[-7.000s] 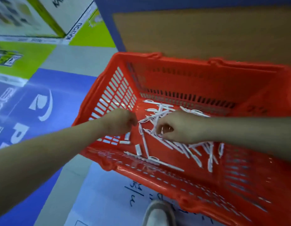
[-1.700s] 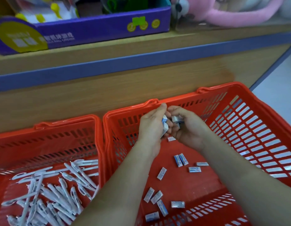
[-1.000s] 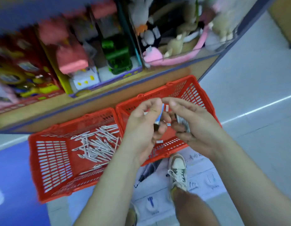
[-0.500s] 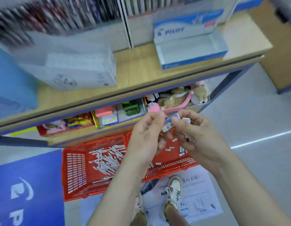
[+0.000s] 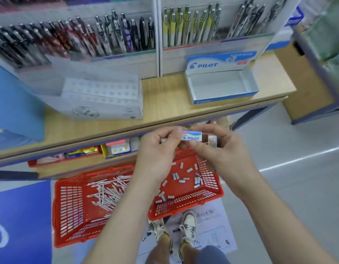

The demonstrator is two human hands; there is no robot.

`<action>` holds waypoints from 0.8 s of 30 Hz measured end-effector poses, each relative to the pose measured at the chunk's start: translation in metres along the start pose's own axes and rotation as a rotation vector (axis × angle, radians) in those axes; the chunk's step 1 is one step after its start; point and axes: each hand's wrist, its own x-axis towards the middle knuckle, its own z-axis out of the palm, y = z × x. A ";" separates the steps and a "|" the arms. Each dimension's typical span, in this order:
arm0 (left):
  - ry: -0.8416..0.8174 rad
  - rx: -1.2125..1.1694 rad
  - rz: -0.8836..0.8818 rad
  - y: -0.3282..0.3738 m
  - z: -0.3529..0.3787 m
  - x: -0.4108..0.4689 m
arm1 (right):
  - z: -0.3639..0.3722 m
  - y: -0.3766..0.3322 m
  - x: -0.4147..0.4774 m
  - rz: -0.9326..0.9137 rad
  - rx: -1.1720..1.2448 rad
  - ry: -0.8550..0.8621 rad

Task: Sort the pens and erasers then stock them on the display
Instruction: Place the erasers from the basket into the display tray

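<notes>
Both hands are raised in front of the wooden shelf (image 5: 164, 103). A white and blue Pilot eraser (image 5: 192, 135) is pinched between my left hand (image 5: 157, 149) and my right hand (image 5: 218, 149). The right hand also holds more erasers (image 5: 212, 140) in its curled fingers. An empty blue and white Pilot display box (image 5: 222, 84) stands on the shelf above the hands. On the floor, the left red basket (image 5: 69, 206) holds several white pens (image 5: 109, 191) and the right red basket (image 5: 208, 195) holds several loose erasers (image 5: 183, 178).
A rack of upright pens (image 5: 88, 35) fills the back of the shelf, with a white box (image 5: 104, 98) at its left front. A lower shelf (image 5: 79, 151) carries toy boxes. My shoes (image 5: 174, 229) stand on printed paper beside the baskets.
I have risen from the baskets with the erasers; the view lifted from the floor to the upper shelf. The hands moved up and now hold one eraser flat between them.
</notes>
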 end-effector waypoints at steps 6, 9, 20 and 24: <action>0.021 0.271 0.188 0.002 0.013 0.039 | -0.031 -0.018 0.022 -0.189 -0.488 0.133; 0.091 0.448 0.235 0.002 0.030 0.072 | -0.058 -0.022 0.041 -0.216 -0.451 0.208; 0.278 0.938 0.262 -0.027 0.096 0.094 | -0.120 -0.036 0.124 -0.301 -0.608 -0.071; 0.319 0.980 0.249 -0.033 0.106 0.075 | -0.116 -0.028 0.147 -0.361 -0.716 -0.176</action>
